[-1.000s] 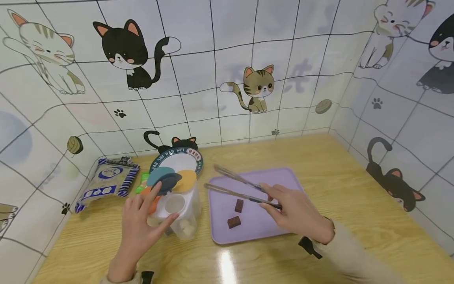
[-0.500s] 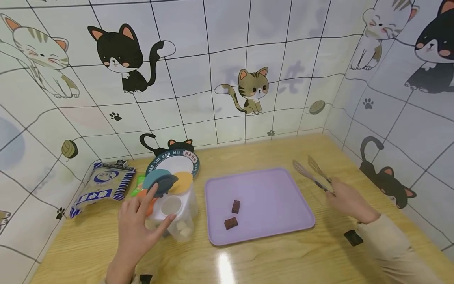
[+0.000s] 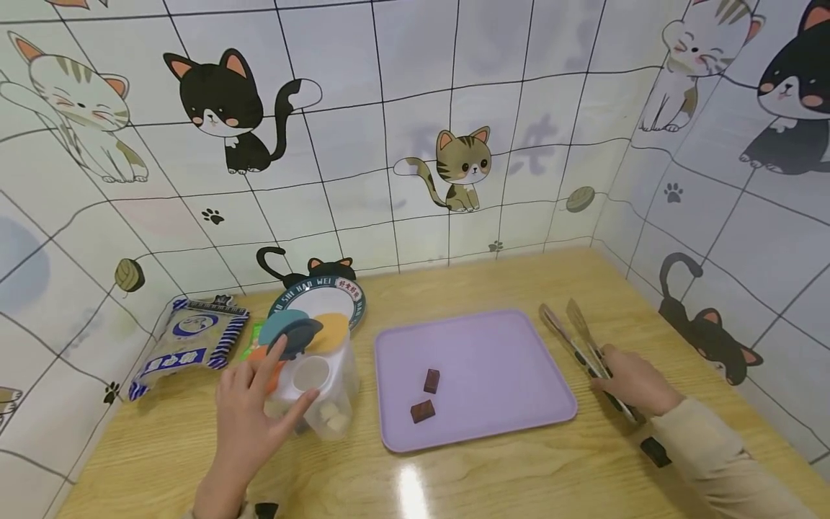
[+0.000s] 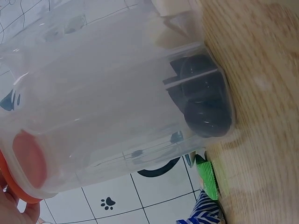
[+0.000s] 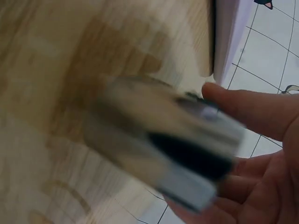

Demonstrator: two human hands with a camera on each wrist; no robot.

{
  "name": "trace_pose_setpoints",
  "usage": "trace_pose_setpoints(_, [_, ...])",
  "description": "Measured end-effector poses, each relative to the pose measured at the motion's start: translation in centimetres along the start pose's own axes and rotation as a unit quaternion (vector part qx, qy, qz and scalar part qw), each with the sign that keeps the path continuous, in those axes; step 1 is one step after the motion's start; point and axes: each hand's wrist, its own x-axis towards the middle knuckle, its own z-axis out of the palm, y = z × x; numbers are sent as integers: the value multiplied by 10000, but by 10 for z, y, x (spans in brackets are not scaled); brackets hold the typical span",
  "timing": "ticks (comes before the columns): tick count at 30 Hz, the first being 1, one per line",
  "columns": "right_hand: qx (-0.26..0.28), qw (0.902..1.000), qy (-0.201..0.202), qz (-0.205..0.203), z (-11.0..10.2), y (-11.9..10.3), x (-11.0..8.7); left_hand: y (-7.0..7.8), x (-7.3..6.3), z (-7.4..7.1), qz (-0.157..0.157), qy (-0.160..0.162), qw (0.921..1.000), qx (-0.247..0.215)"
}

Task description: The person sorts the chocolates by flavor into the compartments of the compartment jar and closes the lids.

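My left hand (image 3: 249,418) is at a clear storage container (image 3: 331,414) with separate compartments. The index finger touches a raised dark blue flip lid (image 3: 300,337); the thumb lies by the container's top edge, near the round opening (image 3: 311,373). Pale pieces (image 3: 333,417) sit low in one compartment, and dark rounded pieces (image 4: 205,98) show in another in the left wrist view. Right of the tray, my right hand (image 3: 638,378) holds metal tongs (image 3: 586,346) low at the table, between thumb and fingers. The tongs are blurred in the right wrist view.
Two dark brown blocks (image 3: 423,411) lie on a purple tray (image 3: 493,375). Behind the container are a dark-rimmed plate (image 3: 358,306) and a green packet (image 3: 253,340). A clipped bag (image 3: 191,339) lies at the left. Cat-patterned walls (image 3: 421,108) enclose the wooden table (image 3: 493,468).
My right hand has carried the tongs from over the tray rightward, then lowered them beside it. My left hand stays at the container, its lid raised throughout.
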Motion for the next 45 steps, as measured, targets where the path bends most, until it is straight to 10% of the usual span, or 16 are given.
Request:
trace_pose_setpoints(19, [-315,9989,214,-267,3,-10,11,-1,-4,1,35,28,10000,53])
trace_pose_setpoints(27, [31,9731,1539,-1717,3,-114,50,-4,-1,0,148,203,9997,48])
trace_pose_setpoints(37, [751,9157,645,-3895,37,-272,69,-7,-1,-1,347,327,9988,101])
trace_pose_setpoints(45, [1296,9026,485,-4076,45,-328,73,-4,0,0,428,195,9987,214])
